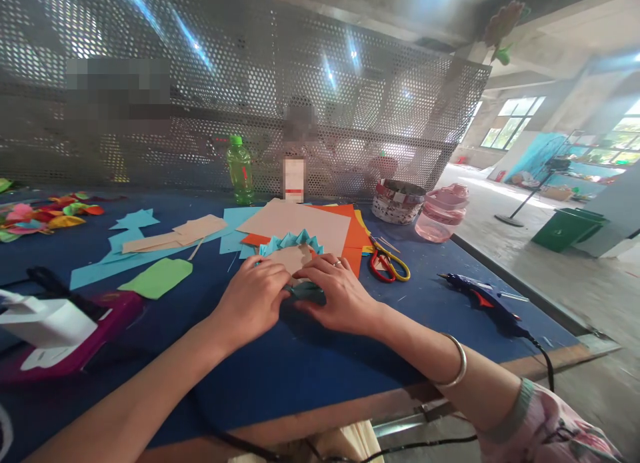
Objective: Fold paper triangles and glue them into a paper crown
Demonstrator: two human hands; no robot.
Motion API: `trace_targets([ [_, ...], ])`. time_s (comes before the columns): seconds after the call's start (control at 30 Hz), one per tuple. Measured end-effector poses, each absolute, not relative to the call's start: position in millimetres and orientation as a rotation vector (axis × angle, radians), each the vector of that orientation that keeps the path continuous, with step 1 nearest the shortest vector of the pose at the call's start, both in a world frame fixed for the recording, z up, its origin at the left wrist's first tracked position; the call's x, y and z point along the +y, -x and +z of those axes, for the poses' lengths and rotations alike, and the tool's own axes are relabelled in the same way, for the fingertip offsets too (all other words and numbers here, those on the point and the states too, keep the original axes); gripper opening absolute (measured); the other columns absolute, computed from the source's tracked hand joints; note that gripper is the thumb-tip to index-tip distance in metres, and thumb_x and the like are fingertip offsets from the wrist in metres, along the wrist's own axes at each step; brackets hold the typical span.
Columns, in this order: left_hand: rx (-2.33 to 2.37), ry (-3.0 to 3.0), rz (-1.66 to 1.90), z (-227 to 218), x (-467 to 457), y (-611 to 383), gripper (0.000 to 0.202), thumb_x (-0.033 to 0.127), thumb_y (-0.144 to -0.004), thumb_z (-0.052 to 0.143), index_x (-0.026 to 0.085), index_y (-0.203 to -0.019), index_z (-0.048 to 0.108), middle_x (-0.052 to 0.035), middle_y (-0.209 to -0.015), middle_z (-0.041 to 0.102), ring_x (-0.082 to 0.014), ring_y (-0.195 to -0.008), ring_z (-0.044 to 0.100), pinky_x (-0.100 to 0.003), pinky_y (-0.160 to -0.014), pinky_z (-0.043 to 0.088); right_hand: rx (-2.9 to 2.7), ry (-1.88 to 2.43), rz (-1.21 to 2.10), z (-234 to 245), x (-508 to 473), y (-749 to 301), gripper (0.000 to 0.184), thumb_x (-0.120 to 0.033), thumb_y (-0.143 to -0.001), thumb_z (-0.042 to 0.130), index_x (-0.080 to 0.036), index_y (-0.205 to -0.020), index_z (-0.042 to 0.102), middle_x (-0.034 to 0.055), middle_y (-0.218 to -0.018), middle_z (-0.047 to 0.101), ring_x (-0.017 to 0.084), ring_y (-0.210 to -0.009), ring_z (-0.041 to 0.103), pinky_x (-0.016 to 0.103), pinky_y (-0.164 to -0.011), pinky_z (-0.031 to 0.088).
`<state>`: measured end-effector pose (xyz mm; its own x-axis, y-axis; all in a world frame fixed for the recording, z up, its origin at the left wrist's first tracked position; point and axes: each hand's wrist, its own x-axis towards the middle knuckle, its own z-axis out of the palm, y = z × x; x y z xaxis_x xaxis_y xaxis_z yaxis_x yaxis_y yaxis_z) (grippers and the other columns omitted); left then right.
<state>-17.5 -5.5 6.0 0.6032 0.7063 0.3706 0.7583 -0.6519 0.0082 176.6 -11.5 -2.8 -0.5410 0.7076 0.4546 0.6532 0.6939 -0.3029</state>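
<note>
Both hands are at a folded light-blue paper piece [300,239] with a row of pointed pleats curving along its far side. My left hand [256,295] grips its left part, fingers bent and pressed together. On the right, my right hand [340,293], with a ring on one finger, curls its fingers and thumb over the near edge. My fingers hide much of the piece's near side. Just beyond lie stacked paper sheets, with a pale pink sheet [305,221] on top and an orange sheet [353,246] under it.
Scissors [387,263] with red and yellow handles lie right of the paper; farther right is a glue gun [483,299]. A green bottle [240,169], a basket [397,201] and a pink jug [441,213] stand behind. At left are paper scraps [160,277] and a power strip [75,349].
</note>
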Motion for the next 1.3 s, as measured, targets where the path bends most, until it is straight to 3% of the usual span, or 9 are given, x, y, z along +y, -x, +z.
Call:
trace_targets([
  [0.33, -1.232, 2.758, -0.547, 4.6, -6.4, 15.0, 0.013, 0.011, -0.084, 0.057, 0.019, -0.076, 0.063, -0.0025, -0.078, 0.071, -0.0247, -0.087, 0.065, -0.045, -0.091, 0.039, -2.438, 1.031, 0.084, -8.7, -4.4, -178.5, 0.007, -0.025, -0.083, 0.069, -0.018, -0.085, 0.066, 0.0037, -0.088, 0.071, 0.019, -0.098, 0.058, 0.035, -0.092, 0.032],
  [0.4, -1.218, 2.771, -0.569, 4.9, -6.0, 16.6, 0.012, 0.011, -0.083, 0.059, 0.02, -0.086, 0.066, -0.002, -0.088, 0.074, -0.0251, -0.093, 0.065, -0.044, -0.092, 0.038, -2.438, 1.042, 0.065, -7.9, -4.2, -179.1, 0.007, -0.024, -0.082, 0.069, -0.018, -0.083, 0.066, 0.0038, -0.086, 0.07, 0.02, -0.096, 0.058, 0.034, -0.09, 0.033],
  [0.53, -1.239, 2.75, -0.577, 4.6, -1.9, 22.4, 0.037, 0.01, -0.077, 0.065, 0.022, -0.111, 0.064, -0.0034, -0.111, 0.073, -0.027, -0.105, 0.063, -0.044, -0.095, 0.038, -2.44, 1.097, 0.029, -8.6, -2.3, -181.1, 0.009, -0.025, -0.081, 0.069, -0.017, -0.08, 0.065, 0.0047, -0.083, 0.07, 0.021, -0.094, 0.058, 0.034, -0.087, 0.034],
  [0.73, -1.258, 2.769, -0.475, 3.8, 2.5, 24.7, 0.009, 0.015, -0.081, 0.063, 0.021, -0.084, 0.068, -0.0027, -0.088, 0.075, -0.0265, -0.093, 0.065, -0.046, -0.092, 0.04, -2.439, 1.11, -0.016, -12.9, -0.5, -180.7, 0.012, -0.024, -0.081, 0.067, -0.018, -0.074, 0.062, 0.0044, -0.082, 0.069, 0.021, -0.092, 0.058, 0.034, -0.086, 0.034],
  [1.0, -1.194, 2.686, -0.48, 8.0, -4.1, 20.1, 0.015, 0.006, -0.076, 0.057, 0.018, -0.068, 0.062, -0.0052, -0.076, 0.07, -0.0254, -0.089, 0.064, -0.045, -0.093, 0.039, -2.444, 1.014, -0.036, -11.9, -3.7, -178.6, 0.011, -0.019, -0.08, 0.067, -0.018, -0.071, 0.06, 0.0031, -0.075, 0.068, 0.02, -0.09, 0.058, 0.035, -0.091, 0.032],
  [1.2, -1.19, 2.681, -0.521, 8.8, -1.4, 23.6, 0.016, 0.007, -0.08, 0.055, 0.017, -0.071, 0.063, -0.0045, -0.078, 0.071, -0.0245, -0.09, 0.063, -0.044, -0.095, 0.038, -2.397, 0.991, 0.002, -10.7, -4.5, -179.1, 0.005, -0.024, -0.083, 0.068, -0.019, -0.082, 0.067, 0.0024, -0.085, 0.072, 0.02, -0.101, 0.058, 0.037, -0.096, 0.031],
  [1.3, -1.175, 2.705, -0.527, 9.5, 0.7, 25.8, 0.018, 0.008, -0.082, 0.053, 0.018, -0.073, 0.065, -0.003, -0.08, 0.072, -0.0236, -0.091, 0.063, -0.046, -0.097, 0.037, -2.369, 0.958, 0.032, -5.5, -8.7, -180.3, 0.036, -0.041, -0.079, 0.072, -0.02, -0.108, 0.067, 0.0063, -0.11, 0.07, 0.024, -0.11, 0.055, 0.04, -0.099, 0.031],
])
